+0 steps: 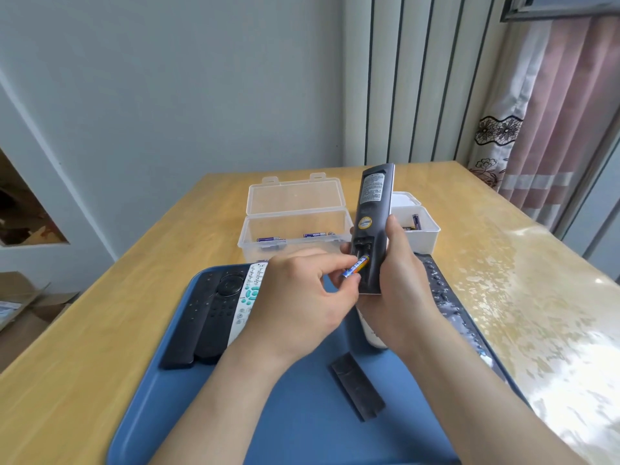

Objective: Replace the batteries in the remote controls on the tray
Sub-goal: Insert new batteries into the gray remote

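My right hand (401, 283) grips a dark grey remote (371, 209) upright above the blue tray (208, 391), its back facing me and the battery bay uncovered. My left hand (302, 297) pinches a blue and orange battery (355, 266) whose far end sits in the bay. The remote's dark cover (357, 385) lies loose on the tray. At the tray's left lie two black remotes (204, 317) and a white remote (250, 297). A black remote (443, 293) lies along the tray's right edge. Part of a white remote (370, 333) shows under my right wrist.
Behind the tray a clear lidded box (295, 229) stands open with a few batteries inside. A small white box (421, 229) to its right holds more batteries. The wooden table (100, 330) meets a wall at the back, a curtain hangs at the right, and cardboard boxes sit on the floor at the left.
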Demonstrator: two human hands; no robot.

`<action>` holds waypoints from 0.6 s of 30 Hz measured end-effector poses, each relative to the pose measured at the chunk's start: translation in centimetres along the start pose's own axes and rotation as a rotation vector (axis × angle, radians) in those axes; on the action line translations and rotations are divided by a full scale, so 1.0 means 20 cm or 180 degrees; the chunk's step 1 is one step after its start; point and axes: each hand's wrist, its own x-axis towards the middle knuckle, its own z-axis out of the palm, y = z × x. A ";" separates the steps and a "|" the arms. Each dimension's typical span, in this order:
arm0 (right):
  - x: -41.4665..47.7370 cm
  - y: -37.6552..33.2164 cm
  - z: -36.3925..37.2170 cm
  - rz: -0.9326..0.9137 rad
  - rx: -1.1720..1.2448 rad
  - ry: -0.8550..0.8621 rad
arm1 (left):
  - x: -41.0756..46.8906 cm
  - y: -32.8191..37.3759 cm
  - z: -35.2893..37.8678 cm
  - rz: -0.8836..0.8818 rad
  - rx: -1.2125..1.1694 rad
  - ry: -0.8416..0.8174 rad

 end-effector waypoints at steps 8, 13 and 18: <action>-0.01 -0.01 -0.01 -0.0165 -0.0398 -0.0049 | 0.00 -0.03 0.01 -0.0495 -0.0616 -0.0651; -0.02 0.00 0.00 -0.0158 -0.0469 -0.0119 | 0.01 -0.03 0.00 0.0091 -0.0037 -0.0501; -0.03 0.00 0.00 -0.0096 -0.0240 -0.0273 | 0.02 -0.04 -0.02 0.0129 -0.0060 -0.0298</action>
